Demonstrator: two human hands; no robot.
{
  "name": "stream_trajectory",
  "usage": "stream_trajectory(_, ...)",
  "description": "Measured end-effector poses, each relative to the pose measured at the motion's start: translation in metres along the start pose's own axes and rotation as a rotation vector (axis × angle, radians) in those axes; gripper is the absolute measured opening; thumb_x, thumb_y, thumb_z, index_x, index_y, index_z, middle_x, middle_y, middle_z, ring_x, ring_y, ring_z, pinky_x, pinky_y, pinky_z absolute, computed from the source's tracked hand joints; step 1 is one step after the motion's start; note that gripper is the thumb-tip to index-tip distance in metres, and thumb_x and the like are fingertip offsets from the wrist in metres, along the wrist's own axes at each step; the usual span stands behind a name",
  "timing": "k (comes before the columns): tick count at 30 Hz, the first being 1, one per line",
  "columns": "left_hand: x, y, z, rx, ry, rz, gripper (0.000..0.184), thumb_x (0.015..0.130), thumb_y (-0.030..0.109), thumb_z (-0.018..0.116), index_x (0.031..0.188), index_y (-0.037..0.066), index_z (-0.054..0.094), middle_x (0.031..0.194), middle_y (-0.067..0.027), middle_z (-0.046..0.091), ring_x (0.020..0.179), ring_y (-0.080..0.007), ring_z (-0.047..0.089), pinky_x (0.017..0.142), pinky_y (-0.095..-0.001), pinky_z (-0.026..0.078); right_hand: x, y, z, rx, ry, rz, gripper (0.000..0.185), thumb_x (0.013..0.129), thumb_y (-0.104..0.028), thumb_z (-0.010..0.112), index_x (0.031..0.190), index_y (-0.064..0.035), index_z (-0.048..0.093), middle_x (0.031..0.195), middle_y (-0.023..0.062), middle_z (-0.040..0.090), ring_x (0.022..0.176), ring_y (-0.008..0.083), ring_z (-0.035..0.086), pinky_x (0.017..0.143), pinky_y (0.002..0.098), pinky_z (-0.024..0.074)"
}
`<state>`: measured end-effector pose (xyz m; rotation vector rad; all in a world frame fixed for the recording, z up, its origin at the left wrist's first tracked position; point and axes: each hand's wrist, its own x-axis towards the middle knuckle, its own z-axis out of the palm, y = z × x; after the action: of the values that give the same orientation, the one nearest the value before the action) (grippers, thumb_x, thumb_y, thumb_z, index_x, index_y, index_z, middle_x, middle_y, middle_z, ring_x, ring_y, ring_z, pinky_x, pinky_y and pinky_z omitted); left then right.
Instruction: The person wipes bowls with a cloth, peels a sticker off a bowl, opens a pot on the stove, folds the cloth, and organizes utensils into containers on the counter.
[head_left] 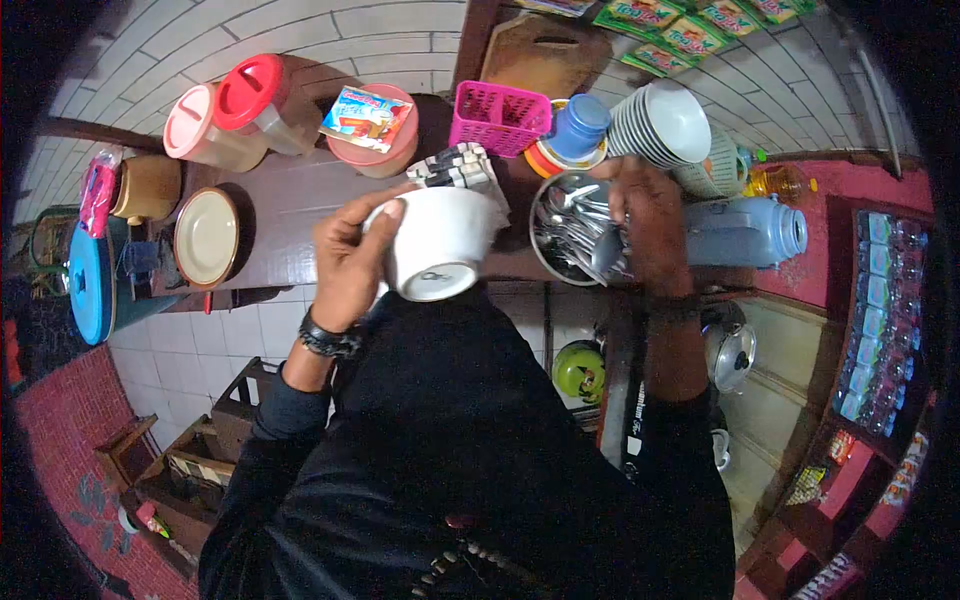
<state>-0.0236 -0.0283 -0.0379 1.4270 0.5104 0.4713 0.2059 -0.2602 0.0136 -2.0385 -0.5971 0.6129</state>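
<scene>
My left hand (352, 250) grips a white bowl (440, 240) by its side, thumb on the outer wall; the bowl is tilted so its base faces me. My right hand (640, 210) is over the right edge of a round metal container (545, 245) full of spoons and other cutlery (590, 225). Motion blur hides what its fingers hold, if anything. Behind the bowl lies a black-and-white checked cloth (458, 165). A stack of white bowls (672, 122) stands just behind my right hand.
On the shelf (290, 215) stand a cream plate (208, 237), lidded plastic containers (272, 105), a pink basket (500, 115) and blue cups (580, 125). A blue-grey flask (745, 232) lies to the right. Below is a green gas cylinder (578, 372).
</scene>
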Motion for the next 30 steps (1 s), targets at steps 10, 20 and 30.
stream_trajectory(10,0.001,-0.014,-0.034,0.026,0.182,-0.039,0.029,0.104,0.014,0.065,0.126,-0.003,0.071,0.112,-0.0066,0.074,0.100,-0.0094,0.064,0.090,-0.0254,0.050,-0.033,0.123,-0.010,-0.257,0.370,0.014,0.032,0.103,-0.030,0.063,0.106,0.0017,0.070,0.086,0.0059,0.072,0.080,0.0165,0.066,0.076,0.0335,0.0526)
stream_trajectory(20,0.002,-0.026,-0.051,-0.024,0.385,-0.082,0.031,0.103,0.014,0.065,0.128,-0.004,0.069,0.123,-0.0111,0.072,0.109,-0.0119,0.064,0.099,-0.0273,0.049,-0.033,0.115,0.074,-0.464,0.442,-0.374,0.046,0.080,-0.018,0.081,0.121,-0.0016,0.065,0.130,0.0216,0.061,0.122,0.0406,0.056,0.104,0.0488,0.0461)
stream_trajectory(30,-0.003,-0.001,-0.035,-0.024,0.199,-0.012,0.039,0.110,0.013,0.046,0.144,0.000,0.058,0.143,-0.0135,0.062,0.129,-0.0168,0.057,0.112,-0.0325,0.041,0.057,0.131,0.209,-0.426,-0.121,-0.217,0.053,0.083,-0.007,0.065,0.136,-0.0007,0.058,0.130,0.0238,0.061,0.125,0.0418,0.057,0.102,0.0500,0.0484)
